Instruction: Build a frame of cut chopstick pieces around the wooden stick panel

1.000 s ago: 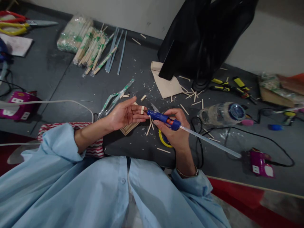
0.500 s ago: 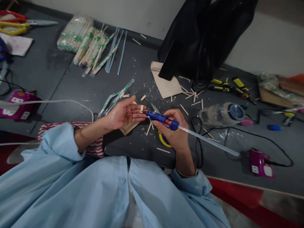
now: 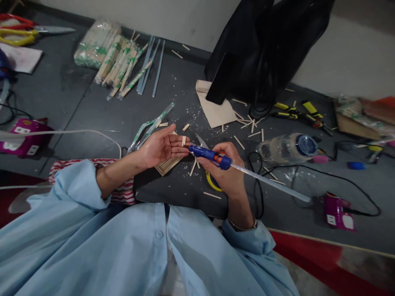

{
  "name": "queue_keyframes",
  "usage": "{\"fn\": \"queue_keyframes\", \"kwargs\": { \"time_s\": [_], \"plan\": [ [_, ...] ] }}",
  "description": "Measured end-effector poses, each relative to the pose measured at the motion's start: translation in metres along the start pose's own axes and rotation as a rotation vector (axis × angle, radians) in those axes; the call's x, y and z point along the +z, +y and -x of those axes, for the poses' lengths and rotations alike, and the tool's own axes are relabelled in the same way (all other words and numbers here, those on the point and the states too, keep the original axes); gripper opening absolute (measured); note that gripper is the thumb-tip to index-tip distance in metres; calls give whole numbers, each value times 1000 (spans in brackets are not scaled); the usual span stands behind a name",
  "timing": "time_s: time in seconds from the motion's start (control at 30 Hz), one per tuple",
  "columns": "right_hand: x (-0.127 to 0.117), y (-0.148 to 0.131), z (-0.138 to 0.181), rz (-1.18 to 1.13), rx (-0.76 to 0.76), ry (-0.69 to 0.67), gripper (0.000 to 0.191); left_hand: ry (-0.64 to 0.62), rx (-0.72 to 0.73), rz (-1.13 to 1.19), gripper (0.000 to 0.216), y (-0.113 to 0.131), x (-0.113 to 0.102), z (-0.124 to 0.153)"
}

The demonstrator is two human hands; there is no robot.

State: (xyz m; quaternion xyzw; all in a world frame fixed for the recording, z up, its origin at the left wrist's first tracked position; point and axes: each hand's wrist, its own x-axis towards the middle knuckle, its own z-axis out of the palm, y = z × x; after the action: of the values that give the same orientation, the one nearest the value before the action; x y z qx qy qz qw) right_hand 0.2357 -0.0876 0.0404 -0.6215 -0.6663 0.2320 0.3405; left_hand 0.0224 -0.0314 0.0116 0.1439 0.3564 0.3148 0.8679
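My left hand (image 3: pixel 160 149) is turned palm up, with its fingers stretched out flat. A small block of short wooden stick pieces (image 3: pixel 184 141) rests on those fingers. My right hand (image 3: pixel 226 166) is wrapped round a blue hot glue gun (image 3: pixel 205 153), whose tip points left at the block, touching it or nearly so. A long clear glue stick (image 3: pixel 271 182) juts out of the gun's rear end. Partly hidden beneath the left fingers lies a flat panel of wooden sticks (image 3: pixel 168 165). Scissors with a yellow handle (image 3: pixel 212 181) lie under my right hand.
Wrapped chopsticks (image 3: pixel 119 65) and glue sticks (image 3: pixel 159 68) lie at the back left. Cut stick pieces (image 3: pixel 247 121) are scattered near a black bag (image 3: pixel 247 53). To the right are a plastic bottle (image 3: pixel 284 149), cutters (image 3: pixel 296 112), cables and a purple box (image 3: pixel 338 211).
Almost nothing differs. The glue gun and my right hand have shifted very slightly to the left; my left hand stays in place with the wooden pieces on it.
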Motion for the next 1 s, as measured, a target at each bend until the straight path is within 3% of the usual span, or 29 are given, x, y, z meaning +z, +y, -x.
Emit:
{"fn": "queue_keyframes", "kwargs": {
  "time_s": [0.3, 0.5, 0.6, 0.77, 1.0],
  "plan": [
    [-2, 5, -2, -303, 86, -96, 38, -59, -25, 23, 53, 0, -4, -2],
    [-8, 12, 0, -318, 78, -33, 44, -60, -19, 24, 53, 0, -4, -1],
    [-14, 13, 0, -201, 40, 34, 44, -51, -9, 17, 52, 1, -4, -1],
    [-24, 15, 1, 236, 19, 185, 57, -1, 23, 15, 51, 5, -3, 0],
    [-30, 55, 4, 489, 39, 53, 89, 42, 89, 24, 50, 11, 0, 1]
  ]
}}
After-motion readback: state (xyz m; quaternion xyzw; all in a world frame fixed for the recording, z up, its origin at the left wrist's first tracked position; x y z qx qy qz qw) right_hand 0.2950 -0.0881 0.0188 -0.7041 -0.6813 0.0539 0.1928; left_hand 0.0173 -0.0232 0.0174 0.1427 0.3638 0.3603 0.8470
